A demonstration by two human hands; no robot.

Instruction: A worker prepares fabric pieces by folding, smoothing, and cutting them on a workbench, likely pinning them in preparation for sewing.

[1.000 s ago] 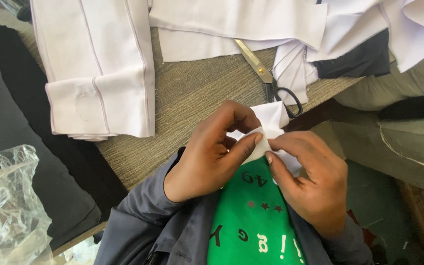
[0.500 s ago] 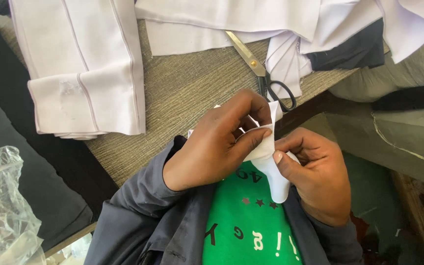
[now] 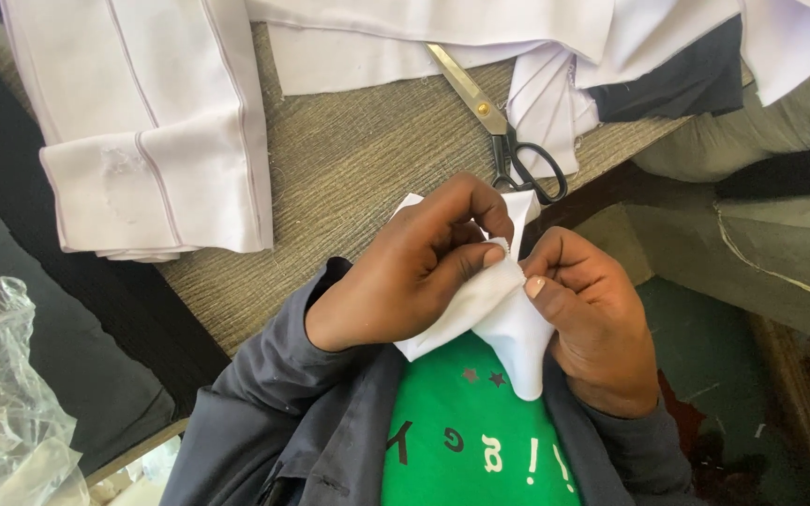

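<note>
White fabric piece (image 3: 499,314), small and folded, sits pinched between both your hands in front of your chest, centre of frame. Since half a second ago your left hand (image 3: 414,272) has closed further over it and your right hand (image 3: 592,323) has come up to meet it; the fingertips now press together on one fold, so the work reads as creasing or turning. Hidden: the seam under your fingers. Steel scissors with black handles (image 3: 508,141) lie on the woven grey desk (image 3: 358,178), partly under white cloth.

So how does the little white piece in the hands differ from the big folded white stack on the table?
The small white piece is crumpled and pinched by both hands; the folded stack lies flat and untouched. The piece is far smaller. The stack shows stitched lines; the piece looks plain. Both are white fabric.
</note>
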